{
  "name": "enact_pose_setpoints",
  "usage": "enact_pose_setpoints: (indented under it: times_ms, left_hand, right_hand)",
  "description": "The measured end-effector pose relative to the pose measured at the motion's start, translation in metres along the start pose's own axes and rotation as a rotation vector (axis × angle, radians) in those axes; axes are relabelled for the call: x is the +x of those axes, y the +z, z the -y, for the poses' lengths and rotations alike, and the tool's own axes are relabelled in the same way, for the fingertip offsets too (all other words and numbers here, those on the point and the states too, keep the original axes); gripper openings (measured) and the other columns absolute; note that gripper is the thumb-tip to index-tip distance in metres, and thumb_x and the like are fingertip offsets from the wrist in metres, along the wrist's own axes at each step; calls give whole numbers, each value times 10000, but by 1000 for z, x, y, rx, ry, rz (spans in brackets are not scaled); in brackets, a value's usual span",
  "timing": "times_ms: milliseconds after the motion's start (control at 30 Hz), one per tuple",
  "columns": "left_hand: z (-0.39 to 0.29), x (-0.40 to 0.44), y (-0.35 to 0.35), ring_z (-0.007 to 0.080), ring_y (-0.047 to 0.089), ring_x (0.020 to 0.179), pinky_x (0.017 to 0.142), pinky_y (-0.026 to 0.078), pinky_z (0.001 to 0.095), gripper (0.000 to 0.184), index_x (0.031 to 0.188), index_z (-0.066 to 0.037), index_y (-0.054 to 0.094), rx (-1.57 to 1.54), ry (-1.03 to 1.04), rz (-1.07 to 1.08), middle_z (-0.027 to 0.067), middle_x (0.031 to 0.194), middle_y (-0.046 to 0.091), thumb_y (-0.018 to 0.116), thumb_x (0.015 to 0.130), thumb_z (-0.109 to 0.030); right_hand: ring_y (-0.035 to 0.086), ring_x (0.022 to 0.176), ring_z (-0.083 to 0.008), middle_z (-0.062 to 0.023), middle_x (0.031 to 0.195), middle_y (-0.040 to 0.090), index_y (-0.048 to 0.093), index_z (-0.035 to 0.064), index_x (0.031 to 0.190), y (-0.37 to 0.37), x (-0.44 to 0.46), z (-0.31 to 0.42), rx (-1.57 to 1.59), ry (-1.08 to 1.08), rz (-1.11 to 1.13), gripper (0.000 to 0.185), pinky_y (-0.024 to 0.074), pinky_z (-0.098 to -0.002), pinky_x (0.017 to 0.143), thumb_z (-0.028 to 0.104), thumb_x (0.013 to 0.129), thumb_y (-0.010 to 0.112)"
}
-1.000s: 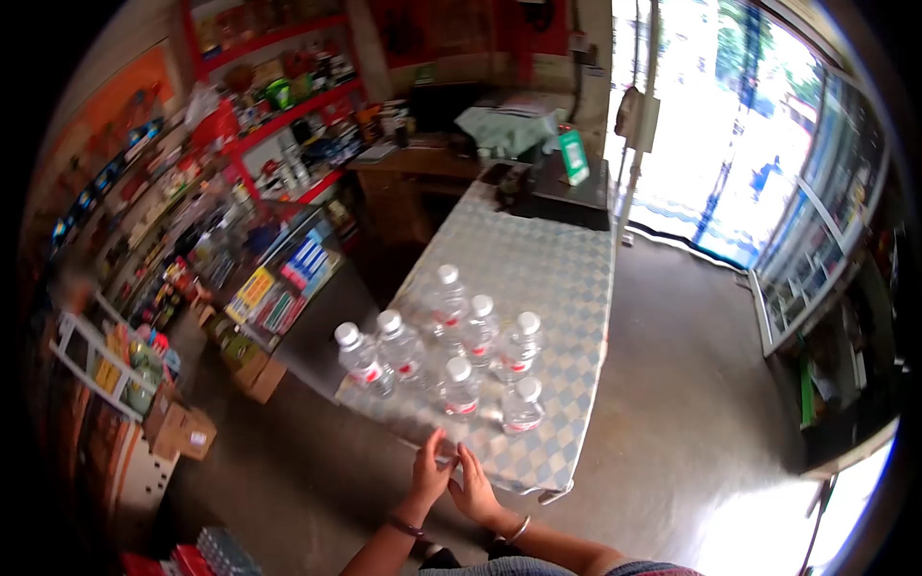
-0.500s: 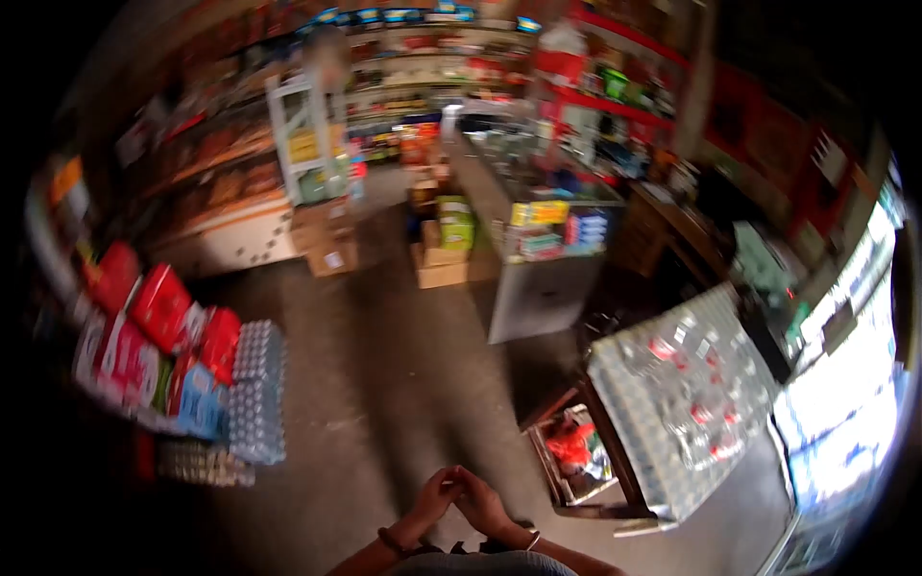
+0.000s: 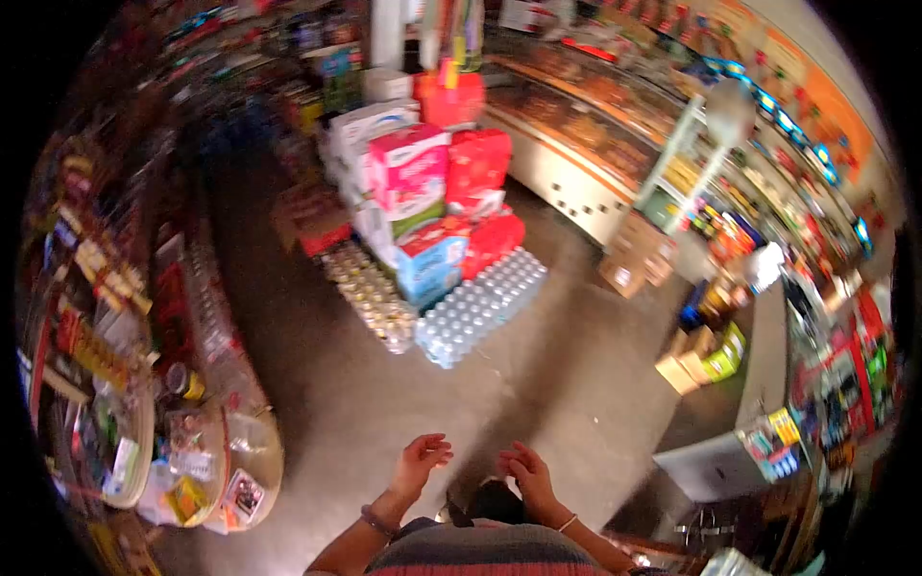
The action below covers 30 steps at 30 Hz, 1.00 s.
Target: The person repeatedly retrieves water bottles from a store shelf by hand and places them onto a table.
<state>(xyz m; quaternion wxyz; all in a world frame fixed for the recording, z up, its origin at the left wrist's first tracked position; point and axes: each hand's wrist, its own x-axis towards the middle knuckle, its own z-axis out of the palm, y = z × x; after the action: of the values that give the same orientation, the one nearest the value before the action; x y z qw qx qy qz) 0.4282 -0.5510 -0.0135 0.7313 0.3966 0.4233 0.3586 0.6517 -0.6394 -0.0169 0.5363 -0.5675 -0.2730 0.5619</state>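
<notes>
Both of my hands are held out low in front of my body, apart from each other, above the bare floor. Dark bands circle my left wrist, and nothing shows in my left hand (image 3: pixel 423 461), whose loosely curled fingers are apart. A light bangle is on the right wrist; my right hand (image 3: pixel 526 472) is also empty, its fingers bent and spread. Neither hand touches anything. Nearest ahead of them are a shrink-wrapped pack of bottles (image 3: pixel 483 305) and a pack of yellowish bottles or cans (image 3: pixel 370 293) on the floor.
Stacked pink, red and blue cartons (image 3: pixel 411 178) stand behind the bottle packs. Curved shelves of goods (image 3: pixel 254 461) line the left. A long display case (image 3: pixel 567 182) runs along the back. Cardboard boxes (image 3: pixel 684 365) and a glass counter (image 3: pixel 711 470) are at the right.
My view has swung left, bringing the stacked cartons to the middle and the left shelves into sight. My hands, together before, have moved apart.
</notes>
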Motion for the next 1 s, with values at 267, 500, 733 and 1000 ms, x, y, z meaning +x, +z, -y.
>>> enact_pose_setpoints:
  times_ms: [267,500,733,1000]
  left_hand:
    - [-57,47,-76,217,624,947,818,504,305,321,1211,54,495,-172,47,-324,143,1059,616,538,908,-43]
    - [-178,129,-145,234,622,964,839,504,325,324,1215,44,500,-152,212,-439,149,1094,614,542,905,-40]
    - [-203,169,-253,240,636,922,806,522,333,278,1146,27,548,-376,253,-754,120,1006,638,561,880,-55]
    - [-243,226,-443,192,633,873,780,522,324,234,1114,6,564,-487,314,-794,108,950,648,561,894,-74]
  right_hand:
    - [608,1005,-247,-181,1154,593,398,-14,1323,122,162,22,-38,93,398,416,495,-345,884,130,949,509]
    - [619,997,-222,-154,1141,611,424,-5,1309,254,320,54,103,43,734,367,496,-329,877,108,964,476]
    - [606,1002,-191,-144,1165,597,441,24,1312,412,393,87,-41,44,991,348,490,-307,869,130,981,455]
    - [602,996,-183,-138,1157,596,439,4,1307,588,472,68,-235,103,1066,354,499,-305,870,149,984,456]
